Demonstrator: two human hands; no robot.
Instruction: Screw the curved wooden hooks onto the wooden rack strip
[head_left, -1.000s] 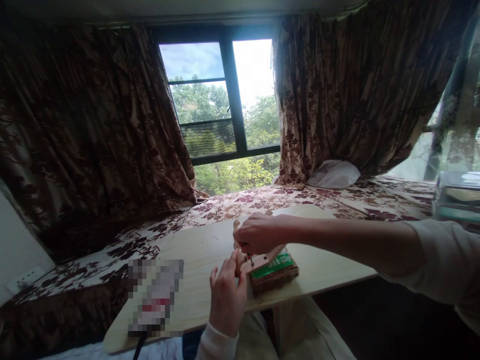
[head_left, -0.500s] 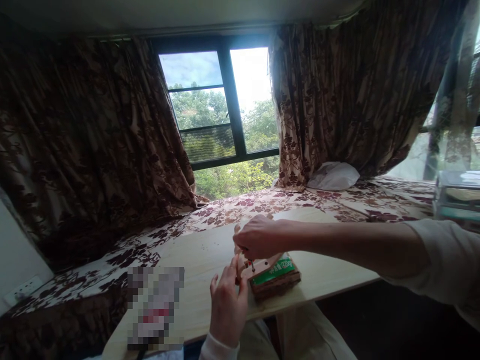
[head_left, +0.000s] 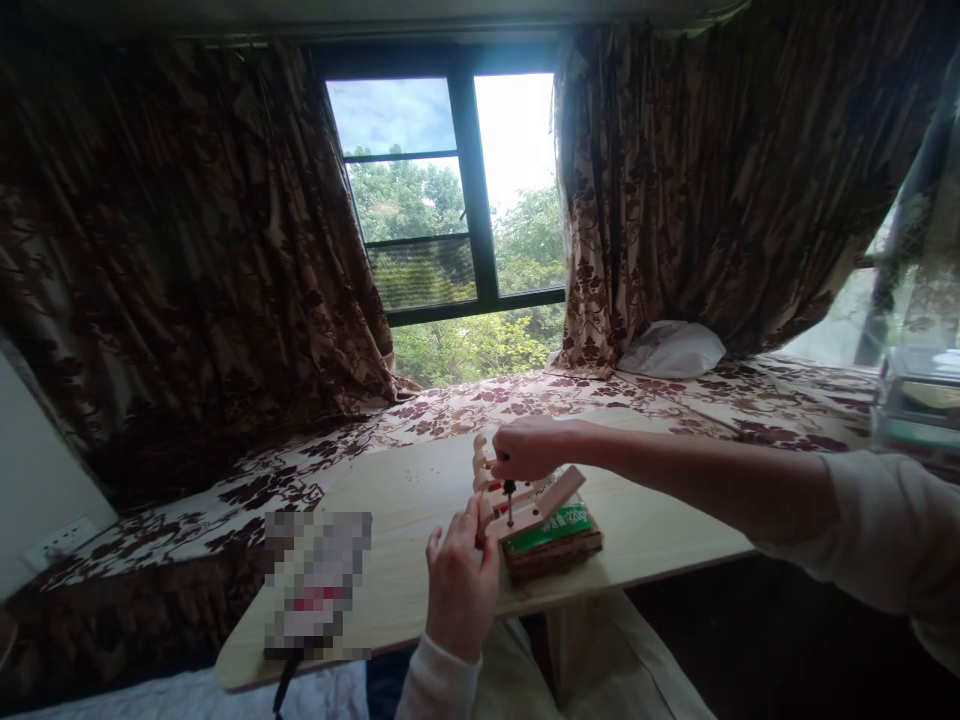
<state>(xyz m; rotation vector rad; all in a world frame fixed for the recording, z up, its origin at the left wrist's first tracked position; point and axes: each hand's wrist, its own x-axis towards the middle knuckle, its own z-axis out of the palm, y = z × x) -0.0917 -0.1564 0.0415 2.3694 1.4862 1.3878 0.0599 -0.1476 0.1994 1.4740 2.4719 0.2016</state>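
Note:
A light wooden piece [head_left: 551, 500] with dark holes lies on a green and brown package [head_left: 555, 540] near the table's front edge. My left hand [head_left: 459, 580] holds the near left end of the wooden piece between thumb and fingers. Above it, my right hand [head_left: 529, 448] is closed around the top of a dark screwdriver [head_left: 511, 503], whose shaft points down at the wood. The handle is mostly hidden by the fingers. More curved wooden parts show just left of my right hand.
The pale wooden table [head_left: 390, 520] bears tiny dark bits and, at its left, a pixelated object [head_left: 319, 585] with a black cable. Behind are a flowered cover [head_left: 480, 398], a white bag [head_left: 671, 348] and a clear box [head_left: 919, 400] at the right.
My right hand has lifted a little off the wood, baring more of the screwdriver shaft and the wooden piece. My left hand keeps its hold. The whole view has shifted slightly.

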